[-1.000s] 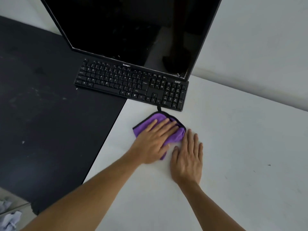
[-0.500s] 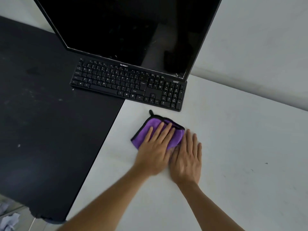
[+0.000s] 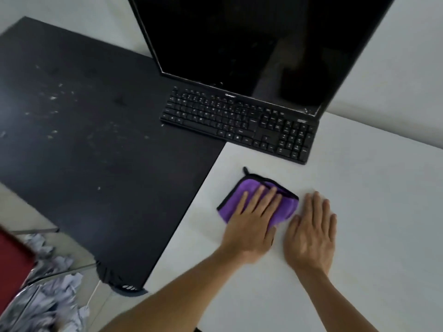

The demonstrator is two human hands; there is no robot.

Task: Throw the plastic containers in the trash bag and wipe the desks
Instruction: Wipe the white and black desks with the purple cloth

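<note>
On the white surface [image 3: 371, 200], near the keyboard [image 3: 239, 125], the purple cloth [image 3: 236, 196] lies under the left grip [image 3: 251, 221], which is released, its straight fingers pressing it flat. The right grip [image 3: 311, 236] rests released, palm down, just beside the cloth's right edge.

The left grip [image 3: 251, 226], flat on the purple cloth [image 3: 237, 195], has slid it away from the keyboard [image 3: 239, 123] toward the near edge of the white table [image 3: 359, 188]. A gap has opened between the cloth and the right grip [image 3: 311, 238], which touched it before.
</note>
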